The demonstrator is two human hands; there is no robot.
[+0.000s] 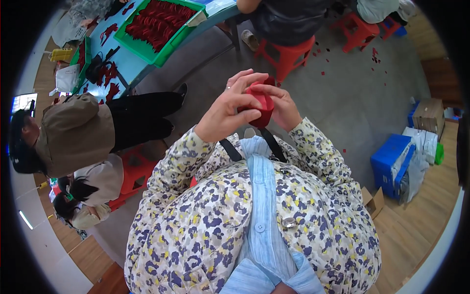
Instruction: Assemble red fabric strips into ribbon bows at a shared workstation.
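Observation:
A small red piece of folded material (263, 104) is held up in front of my chest between both hands. My left hand (229, 109) grips it from the left, fingers curled over its top edge, a ring on one finger. From the right, my right hand (282, 109) pinches the same piece, mostly behind it. Below the hands, my patterned jacket and light blue shirt fill the lower picture.
A blue table (128, 61) at upper left carries a green tray (164, 53) of red pieces. Two people sit at left by a red stool (133, 172). More red stools (286, 55) stand on the grey floor. Blue crates (390, 161) and cardboard boxes (429, 115) are at right.

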